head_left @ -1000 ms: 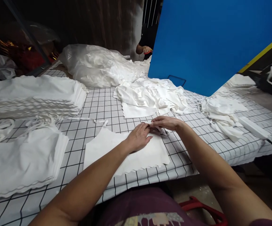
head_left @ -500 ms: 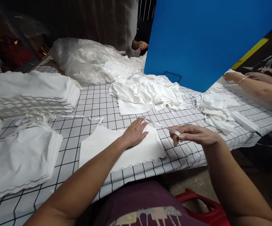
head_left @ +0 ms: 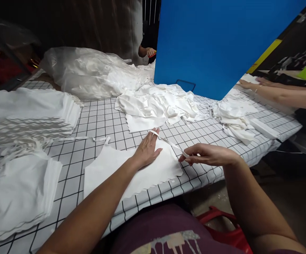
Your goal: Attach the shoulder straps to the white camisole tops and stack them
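Note:
A white garment (head_left: 110,169) with a scalloped lower edge lies flat on the checked tablecloth in front of me. My left hand (head_left: 148,150) rests on it palm down, fingers stretched out toward its far edge. From under or beside those fingertips a narrow white strap (head_left: 170,143) runs to the right. Its other end is pinched between the thumb and fingers of my right hand (head_left: 204,154), just off the garment's right edge. Another strap (head_left: 100,139) trails left from the garment's far left corner.
Stacked white garments (head_left: 28,113) and a nearer stack (head_left: 23,183) stand at left. Beyond lie a crumpled garment pile (head_left: 158,104), a filled plastic bag (head_left: 89,72) and a blue panel (head_left: 208,46). Co-workers' arms (head_left: 282,93) reach in at right; another person's hand (head_left: 150,52) shows behind.
My right hand has come lower and closer to the garment's right edge, still pinching the strap. My left hand stays flat on the garment. The whole view has shifted slightly.

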A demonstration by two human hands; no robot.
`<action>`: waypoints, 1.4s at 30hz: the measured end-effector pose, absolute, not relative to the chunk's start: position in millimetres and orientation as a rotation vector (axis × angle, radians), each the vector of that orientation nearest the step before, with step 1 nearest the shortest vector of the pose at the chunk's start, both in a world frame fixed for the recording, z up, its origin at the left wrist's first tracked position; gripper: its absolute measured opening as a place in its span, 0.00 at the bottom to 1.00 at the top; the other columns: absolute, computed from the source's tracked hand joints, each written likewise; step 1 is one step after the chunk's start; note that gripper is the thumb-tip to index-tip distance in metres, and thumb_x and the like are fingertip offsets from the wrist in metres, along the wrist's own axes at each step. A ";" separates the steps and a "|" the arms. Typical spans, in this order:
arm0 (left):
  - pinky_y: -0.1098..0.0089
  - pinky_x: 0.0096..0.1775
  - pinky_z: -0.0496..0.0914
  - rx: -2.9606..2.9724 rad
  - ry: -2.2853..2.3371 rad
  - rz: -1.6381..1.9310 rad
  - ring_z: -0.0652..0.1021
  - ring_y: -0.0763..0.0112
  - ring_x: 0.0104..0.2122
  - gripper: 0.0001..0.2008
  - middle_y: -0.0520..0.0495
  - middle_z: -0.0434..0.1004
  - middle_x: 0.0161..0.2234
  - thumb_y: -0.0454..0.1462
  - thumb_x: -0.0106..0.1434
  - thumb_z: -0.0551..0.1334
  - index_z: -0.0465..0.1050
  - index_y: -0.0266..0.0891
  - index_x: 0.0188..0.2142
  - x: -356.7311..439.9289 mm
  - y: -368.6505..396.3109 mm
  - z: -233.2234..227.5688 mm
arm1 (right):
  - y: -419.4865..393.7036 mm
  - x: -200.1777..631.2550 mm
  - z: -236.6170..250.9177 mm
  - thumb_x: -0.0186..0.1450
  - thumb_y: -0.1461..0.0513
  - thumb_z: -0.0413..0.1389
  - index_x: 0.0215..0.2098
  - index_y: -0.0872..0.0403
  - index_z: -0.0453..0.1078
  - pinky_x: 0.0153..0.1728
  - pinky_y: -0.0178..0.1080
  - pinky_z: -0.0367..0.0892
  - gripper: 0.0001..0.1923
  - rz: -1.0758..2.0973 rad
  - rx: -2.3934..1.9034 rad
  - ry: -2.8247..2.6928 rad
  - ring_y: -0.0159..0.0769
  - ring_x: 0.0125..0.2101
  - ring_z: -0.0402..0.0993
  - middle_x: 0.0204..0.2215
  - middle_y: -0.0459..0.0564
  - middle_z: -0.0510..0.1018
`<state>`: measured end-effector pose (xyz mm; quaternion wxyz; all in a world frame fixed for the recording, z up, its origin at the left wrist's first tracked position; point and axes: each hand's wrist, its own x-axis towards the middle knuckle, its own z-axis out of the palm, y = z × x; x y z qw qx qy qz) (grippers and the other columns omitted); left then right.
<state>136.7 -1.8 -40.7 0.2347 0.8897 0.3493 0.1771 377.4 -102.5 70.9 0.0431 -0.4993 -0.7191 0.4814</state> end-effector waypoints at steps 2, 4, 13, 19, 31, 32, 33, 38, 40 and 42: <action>0.51 0.69 0.49 2.450 0.955 0.497 0.45 0.54 0.71 0.40 0.37 0.38 0.73 0.42 0.67 0.57 0.36 0.39 0.71 137.4 -1.6 -41.8 | -101.3 378.0 69.4 0.67 0.43 0.52 0.52 0.53 0.76 0.46 0.42 0.66 0.27 1.226 -1.691 -2.269 0.44 0.45 0.72 0.45 0.56 0.77; 0.51 0.68 0.50 2.468 0.949 0.509 0.46 0.53 0.71 0.40 0.36 0.39 0.72 0.41 0.67 0.57 0.37 0.38 0.71 137.8 -1.7 -42.7 | -92.5 375.7 65.9 0.66 0.41 0.52 0.53 0.51 0.75 0.48 0.44 0.65 0.29 1.019 -1.800 -2.251 0.46 0.48 0.70 0.49 0.56 0.75; 0.52 0.67 0.54 2.504 0.932 0.558 0.51 0.52 0.70 0.40 0.33 0.46 0.70 0.41 0.66 0.58 0.40 0.36 0.71 137.9 -1.4 -40.2 | -9.8 328.2 26.1 0.58 0.41 0.61 0.37 0.57 0.77 0.34 0.37 0.62 0.27 1.469 -1.444 -1.910 0.34 0.32 0.69 0.30 0.49 0.77; 0.53 0.68 0.52 2.508 0.921 0.555 0.49 0.53 0.71 0.41 0.33 0.45 0.71 0.43 0.67 0.58 0.37 0.34 0.71 137.4 -1.7 -40.4 | -14.9 346.4 21.2 0.60 0.48 0.64 0.33 0.59 0.78 0.30 0.34 0.58 0.20 1.693 -1.270 -1.835 0.27 0.25 0.62 0.24 0.44 0.73; 0.50 0.68 0.52 2.478 0.944 0.513 0.50 0.52 0.70 0.40 0.38 0.44 0.72 0.44 0.67 0.57 0.38 0.40 0.71 136.0 -0.6 -40.1 | -97.9 416.5 44.0 0.64 0.56 0.63 0.36 0.61 0.80 0.33 0.33 0.62 0.13 1.722 -1.104 -1.886 0.28 0.29 0.67 0.27 0.48 0.74; 0.50 0.67 0.53 2.472 0.948 0.518 0.50 0.51 0.70 0.40 0.38 0.44 0.72 0.44 0.67 0.57 0.38 0.40 0.71 136.0 -0.6 -39.4 | -100.3 417.4 42.9 0.64 0.56 0.63 0.36 0.61 0.80 0.33 0.33 0.62 0.13 1.722 -1.087 -1.894 0.29 0.30 0.67 0.27 0.48 0.73; 0.49 0.67 0.53 2.467 0.950 0.523 0.50 0.51 0.70 0.40 0.37 0.44 0.72 0.44 0.67 0.57 0.38 0.40 0.71 136.0 -0.7 -38.5 | -101.9 417.9 42.0 0.65 0.56 0.63 0.37 0.60 0.80 0.34 0.34 0.61 0.14 1.715 -1.075 -1.910 0.29 0.30 0.67 0.27 0.48 0.73; 0.50 0.67 0.54 2.438 0.950 0.525 0.52 0.50 0.70 0.40 0.36 0.46 0.71 0.44 0.65 0.58 0.42 0.39 0.71 135.2 0.0 -36.1 | -103.2 416.0 40.9 0.67 0.55 0.60 0.42 0.57 0.81 0.38 0.36 0.60 0.14 1.615 -1.024 -1.986 0.30 0.33 0.63 0.28 0.47 0.67; 0.50 0.66 0.55 2.422 0.948 0.525 0.53 0.50 0.70 0.39 0.36 0.47 0.71 0.45 0.65 0.59 0.44 0.39 0.70 134.4 1.4 -36.5 | -99.4 411.7 41.7 0.67 0.54 0.60 0.42 0.56 0.81 0.39 0.37 0.60 0.15 1.555 -1.044 -1.940 0.31 0.34 0.63 0.30 0.47 0.68; 0.50 0.66 0.56 2.375 0.975 0.540 0.53 0.49 0.70 0.38 0.37 0.48 0.71 0.46 0.65 0.59 0.47 0.40 0.70 133.4 2.9 -36.3 | -90.9 403.8 42.6 0.66 0.52 0.60 0.41 0.56 0.80 0.35 0.36 0.59 0.16 1.514 -1.148 -1.826 0.30 0.31 0.62 0.29 0.46 0.68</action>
